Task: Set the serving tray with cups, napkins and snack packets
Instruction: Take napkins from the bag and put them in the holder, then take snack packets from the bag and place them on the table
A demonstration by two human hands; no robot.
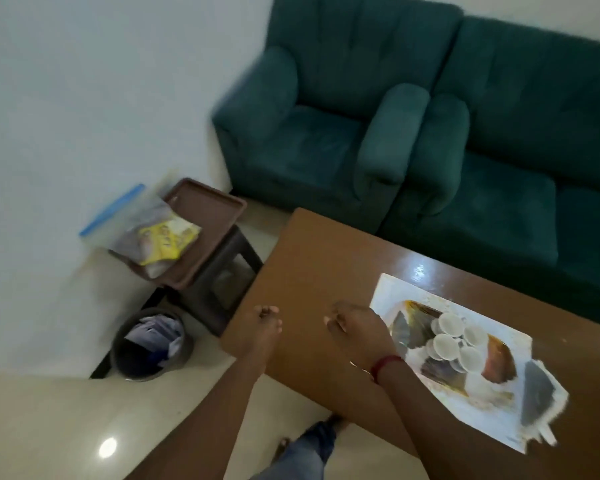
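A white serving tray (399, 292) lies on the brown table at the right, carrying several white cups (445, 344) and dark and orange snack packets (497, 362). My right hand (357, 327) hovers at the tray's left edge, fingers curled, nothing in it. My left hand (265, 323) hangs over the table's left corner, fingers curled shut and holding nothing. A brown tray (219, 216) rests on a dark stool at the left, holding a clear zip bag (129, 220) with yellow packets (167, 237).
The brown table (319, 258) fills the right foreground. A dark stool (229, 282) stands beside it. A waste bin (149, 344) with papers sits on the floor below. Teal sofas (413, 116) line the back wall. My leg shows at the bottom.
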